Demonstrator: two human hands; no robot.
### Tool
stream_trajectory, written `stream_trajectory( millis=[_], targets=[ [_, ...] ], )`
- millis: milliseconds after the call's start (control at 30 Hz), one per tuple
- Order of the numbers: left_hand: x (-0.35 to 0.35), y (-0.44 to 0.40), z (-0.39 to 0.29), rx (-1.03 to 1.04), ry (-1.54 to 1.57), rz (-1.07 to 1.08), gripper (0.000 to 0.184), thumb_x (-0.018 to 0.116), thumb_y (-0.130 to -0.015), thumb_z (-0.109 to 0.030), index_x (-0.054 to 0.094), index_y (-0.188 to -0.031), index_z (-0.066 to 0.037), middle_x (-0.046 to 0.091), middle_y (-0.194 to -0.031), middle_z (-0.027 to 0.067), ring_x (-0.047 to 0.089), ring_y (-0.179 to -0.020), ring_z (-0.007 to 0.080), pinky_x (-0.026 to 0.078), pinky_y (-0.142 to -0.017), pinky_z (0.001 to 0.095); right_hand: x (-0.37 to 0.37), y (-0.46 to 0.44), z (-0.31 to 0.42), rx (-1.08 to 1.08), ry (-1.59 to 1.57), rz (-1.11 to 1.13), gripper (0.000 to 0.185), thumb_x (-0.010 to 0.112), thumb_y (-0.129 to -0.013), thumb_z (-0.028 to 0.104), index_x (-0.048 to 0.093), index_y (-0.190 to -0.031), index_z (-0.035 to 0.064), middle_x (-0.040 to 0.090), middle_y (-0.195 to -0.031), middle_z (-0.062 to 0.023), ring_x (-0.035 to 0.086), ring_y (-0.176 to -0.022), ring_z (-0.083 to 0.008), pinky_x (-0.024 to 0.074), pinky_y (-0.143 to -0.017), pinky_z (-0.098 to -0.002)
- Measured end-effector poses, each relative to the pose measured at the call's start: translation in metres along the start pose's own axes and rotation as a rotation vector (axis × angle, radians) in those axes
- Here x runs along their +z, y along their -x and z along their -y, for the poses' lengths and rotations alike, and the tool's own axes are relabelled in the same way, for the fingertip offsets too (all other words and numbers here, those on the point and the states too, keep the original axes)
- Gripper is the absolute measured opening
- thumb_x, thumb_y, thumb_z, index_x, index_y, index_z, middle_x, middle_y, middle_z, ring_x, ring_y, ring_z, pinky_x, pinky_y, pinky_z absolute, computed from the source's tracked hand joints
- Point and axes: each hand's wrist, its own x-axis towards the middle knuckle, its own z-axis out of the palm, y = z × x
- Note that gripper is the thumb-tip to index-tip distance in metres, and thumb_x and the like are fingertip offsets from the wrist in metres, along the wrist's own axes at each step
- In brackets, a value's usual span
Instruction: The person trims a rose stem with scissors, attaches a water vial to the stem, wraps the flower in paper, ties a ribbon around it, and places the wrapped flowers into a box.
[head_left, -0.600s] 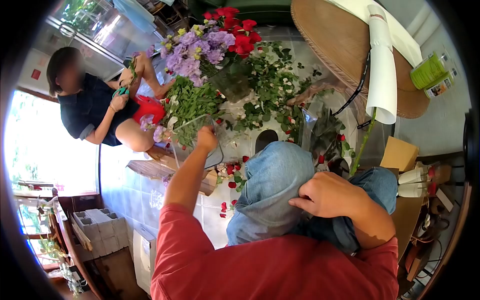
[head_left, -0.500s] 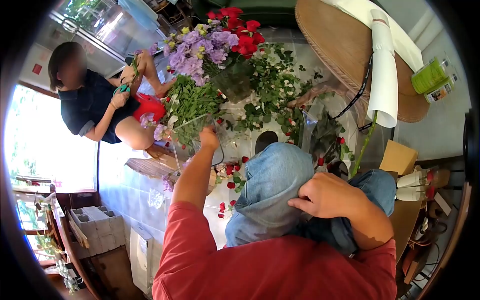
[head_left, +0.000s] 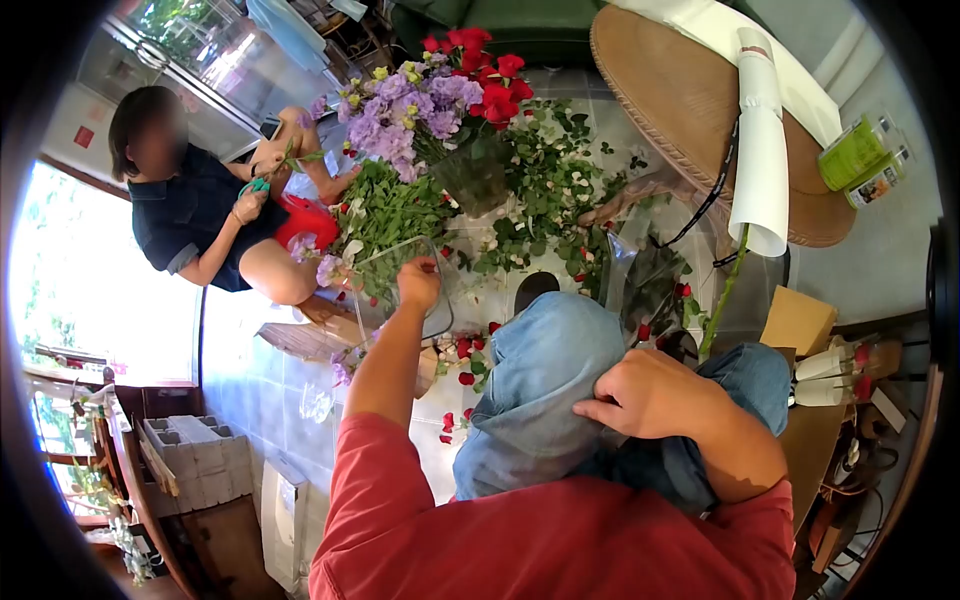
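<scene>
My left hand (head_left: pixel 418 282) is stretched forward at a clear square-sided container (head_left: pixel 441 318), its fingers curled together. Whatever those fingers hold, if anything, is too small to make out. Beyond the container lies a heap of green leafy stems (head_left: pixel 392 212). A bucket (head_left: pixel 474 182) stands behind, filled with purple flowers (head_left: pixel 400 115) and red roses (head_left: pixel 494 90). My right hand (head_left: pixel 645 392) rests on my jeans (head_left: pixel 550 350) at the knee, fingers bent under and thumb pointing left; nothing shows in it.
At left a seated person (head_left: pixel 190 215) holds green-handled cutters (head_left: pixel 256 187) and a stem. Cut leaves (head_left: pixel 545 190) and red rose heads (head_left: pixel 466 378) litter the tiled floor. A round wooden table (head_left: pixel 670 90) bears a white paper roll (head_left: pixel 762 150). Grey boxes (head_left: pixel 200 465) sit lower left.
The view has shifted slightly. My left hand has turned a little at the clear container, showing more of its fingers. The seated person's hands have moved slightly; my right hand stays on the knee.
</scene>
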Motion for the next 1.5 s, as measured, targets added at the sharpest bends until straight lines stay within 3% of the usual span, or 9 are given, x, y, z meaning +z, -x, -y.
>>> stream_trajectory(
  millis=[267,700,833,900,1100,1200,1233,1333,1500],
  targets=[
    [0.023,-0.019,0.012,-0.097,-0.334,0.158,0.017,0.066,-0.083,-0.011,0.076,-0.096,-0.004,0.073,-0.101,0.0258,0.071,-0.098,0.0430,0.057,-0.086,0.0457,-0.002,0.003,-0.004,0.003,-0.016,-0.028,0.048,0.067,-0.094,0.039,0.070,-0.068,-0.0013,0.063,-0.064,-0.0233,0.064,-0.066,-0.0443,0.0524,-0.065,-0.0498],
    [0.030,-0.017,0.026,-0.111,-0.536,0.205,0.019,0.067,-0.084,-0.008,0.074,-0.102,-0.006,0.071,-0.111,0.0264,0.068,-0.106,0.0428,0.056,-0.092,0.0463,-0.012,-0.006,0.002,0.007,0.082,0.073,0.047,0.067,-0.095,0.040,0.068,-0.071,-0.0009,0.062,-0.062,-0.0222,0.064,-0.063,-0.0440,0.0522,-0.062,-0.0500],
    [0.002,-0.017,-0.003,-0.052,-0.477,0.269,0.019,0.071,-0.081,-0.008,0.075,-0.100,-0.010,0.071,-0.114,0.0228,0.068,-0.110,0.0403,0.056,-0.094,0.0448,-0.026,-0.036,0.055,-0.266,-0.042,-0.135,0.032,0.065,-0.095,0.036,0.068,-0.090,0.0048,0.071,-0.084,-0.0186,0.069,-0.082,-0.0407,0.0537,-0.072,-0.0515],
    [-0.019,-0.013,-0.018,-0.041,-0.476,0.303,0.020,0.072,-0.080,-0.009,0.075,-0.100,-0.011,0.071,-0.113,0.0216,0.068,-0.110,0.0393,0.056,-0.095,0.0442,-0.023,-0.073,0.074,-0.350,0.074,-0.320,0.025,0.072,-0.090,0.031,0.069,-0.087,0.0061,0.072,-0.080,-0.0117,0.068,-0.073,-0.0368,0.0537,-0.067,-0.0471],
    [-0.097,-0.007,-0.066,0.188,-0.559,0.455,0.023,0.078,-0.075,-0.014,0.075,-0.098,-0.011,0.073,-0.105,0.0186,0.071,-0.102,0.0379,0.058,-0.090,0.0452,0.006,-0.243,0.058,-0.199,-0.303,-0.524,0.019,0.075,-0.082,0.008,0.074,-0.098,-0.0010,0.076,-0.088,-0.0157,0.073,-0.080,-0.0291,0.0561,-0.072,-0.0401],
    [-0.142,0.008,-0.100,0.333,-0.503,0.379,0.023,0.080,-0.074,-0.015,0.074,-0.094,-0.006,0.073,-0.093,0.0179,0.072,-0.092,0.0381,0.058,-0.084,0.0453,0.034,-0.287,0.033,-0.162,-0.303,-0.615,0.028,0.080,-0.079,0.012,0.076,-0.104,0.0015,0.075,-0.098,-0.0194,0.073,-0.091,-0.0369,0.0571,-0.082,-0.0448],
    [-0.155,0.011,-0.110,0.402,-0.458,0.325,0.023,0.081,-0.073,-0.015,0.074,-0.090,-0.002,0.074,-0.085,0.0174,0.072,-0.084,0.0378,0.058,-0.080,0.0439,0.042,-0.292,0.030,-0.162,-0.309,-0.606,0.028,0.080,-0.079,0.012,0.076,-0.104,0.0015,0.075,-0.098,-0.0194,0.073,-0.091,-0.0369,0.0571,-0.082,-0.0448],
    [-0.185,0.020,-0.139,0.356,-0.441,0.385,0.022,0.079,-0.076,-0.017,0.074,-0.094,-0.006,0.074,-0.097,0.0190,0.072,-0.093,0.0382,0.058,-0.082,0.0465,0.053,-0.300,0.028,-0.296,-0.273,-0.593,0.042,0.085,-0.076,0.013,0.075,-0.115,0.0012,0.076,-0.100,-0.0161,0.070,-0.075,-0.0239,0.0554,-0.071,-0.0371],
    [-0.187,0.023,-0.139,0.445,-0.275,0.372,0.023,0.081,-0.075,-0.013,0.072,-0.091,0.001,0.073,-0.081,0.0185,0.073,-0.080,0.0334,0.058,-0.074,0.0414,0.054,-0.307,0.032,-0.315,-0.394,-0.495,0.039,0.082,-0.078,0.012,0.075,-0.114,-0.0003,0.075,-0.097,-0.0200,0.071,-0.079,-0.0303,0.0561,-0.073,-0.0394]
  ],
)
